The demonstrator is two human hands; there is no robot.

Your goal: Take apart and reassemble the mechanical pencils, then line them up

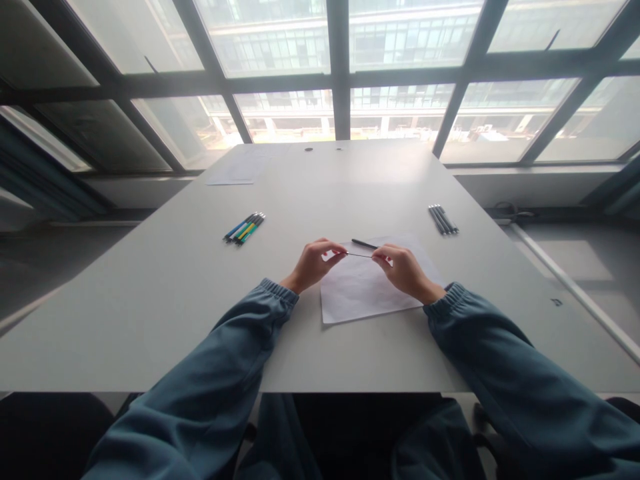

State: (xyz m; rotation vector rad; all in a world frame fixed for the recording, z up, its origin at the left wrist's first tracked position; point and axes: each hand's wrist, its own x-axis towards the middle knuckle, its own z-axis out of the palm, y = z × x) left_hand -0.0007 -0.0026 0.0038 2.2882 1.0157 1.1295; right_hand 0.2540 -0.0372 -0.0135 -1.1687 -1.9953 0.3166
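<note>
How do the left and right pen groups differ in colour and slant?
The left pen group mixes blue, yellow and green; the right pen group is all dark grey. The left group's far ends point rightward; the right group's, leftward. Both lie on the table.

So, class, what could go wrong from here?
The thin rod is pinched only at its ends by the left hand and right hand, so it might slip or bend. The dark pen-like piece lies right by the right hand's fingers and could get knocked and roll off the paper.
</note>
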